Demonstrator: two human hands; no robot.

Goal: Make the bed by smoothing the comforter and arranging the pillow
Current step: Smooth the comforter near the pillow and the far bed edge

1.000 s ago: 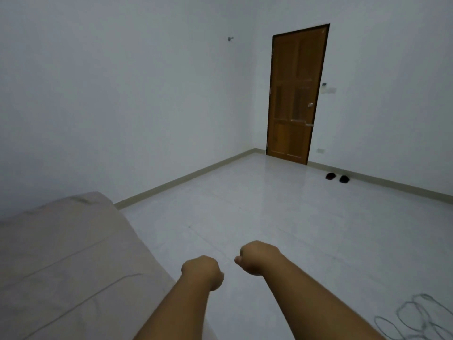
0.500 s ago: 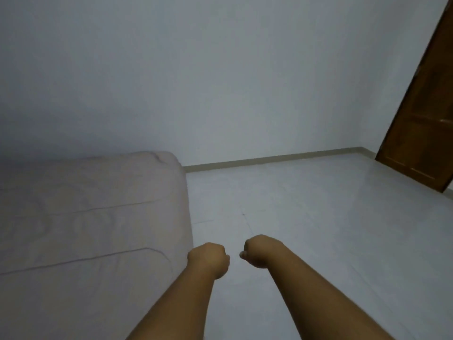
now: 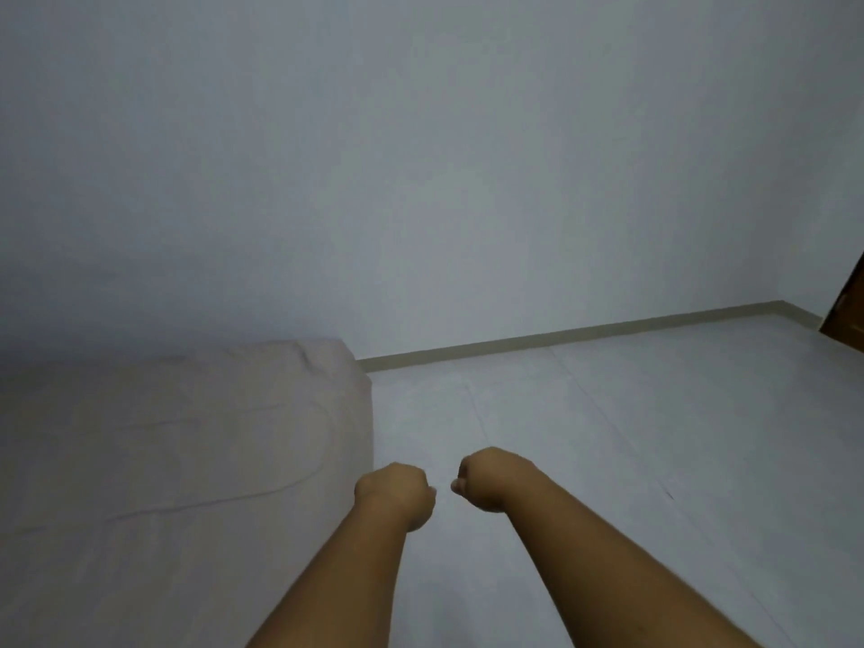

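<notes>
The bed fills the lower left, covered by a pale beige comforter [image 3: 154, 460] with faint stitched lines and light wrinkles near its far corner. No pillow is in view. My left hand [image 3: 395, 495] is a closed fist held over the floor just past the bed's right edge. My right hand [image 3: 488, 479] is also a fist, a short gap to the right of the left one. Neither hand holds anything or touches the comforter.
White tiled floor [image 3: 631, 437] stretches to the right of the bed. A plain white wall [image 3: 421, 180] with a tan baseboard [image 3: 561, 336] runs behind. A sliver of a brown wooden door [image 3: 848, 315] shows at the right edge.
The view has swung left: the door has slid to the right edge and more of the bed shows. Both fists stay in the same pose, close together.
</notes>
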